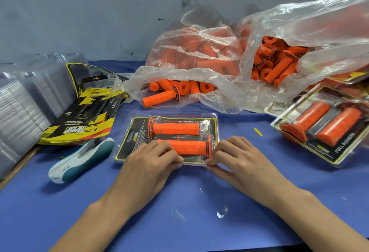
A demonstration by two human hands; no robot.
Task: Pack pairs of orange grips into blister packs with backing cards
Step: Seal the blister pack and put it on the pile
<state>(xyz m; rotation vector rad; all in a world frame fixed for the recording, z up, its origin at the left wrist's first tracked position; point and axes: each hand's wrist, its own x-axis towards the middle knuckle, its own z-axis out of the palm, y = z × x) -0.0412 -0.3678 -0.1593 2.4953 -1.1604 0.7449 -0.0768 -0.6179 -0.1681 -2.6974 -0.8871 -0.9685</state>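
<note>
Head view, left grip (pixel 153 159): clenched on the near edge of the blister pack (pixel 166 137), fingers pinching the clear rim, likely to press the shell closed over its card.
Head view, right grip (pixel 237 156): pinching the same near edge just to the right, thumb under and fingertips on top; seemingly to seat the seam evenly from both ends.
Between the grips: short stretch of near rim, lying flat on the blue bench (pixel 179 221).
Just beyond the grips: pair of orange grips (pixel 175 128) inside the pack, side by side, flanges at opposite ends; backing card (pixel 137 131) beneath them, black and yellow.
Stage: closing, judged nearly finished for this pack.
Far beyond the grips: open plastic bags (pixel 199 51) of loose orange grips, mouths facing the person for easy reach.
Left of the left grip: fanned stack of cards (pixel 79 125); white-and-teal tool (pixel 79 159), use unclear; clear empty shells (pixel 24 111) stacked further left.
Right of the right grip: finished pack (pixel 323 125), set aside and tilted.
</note>
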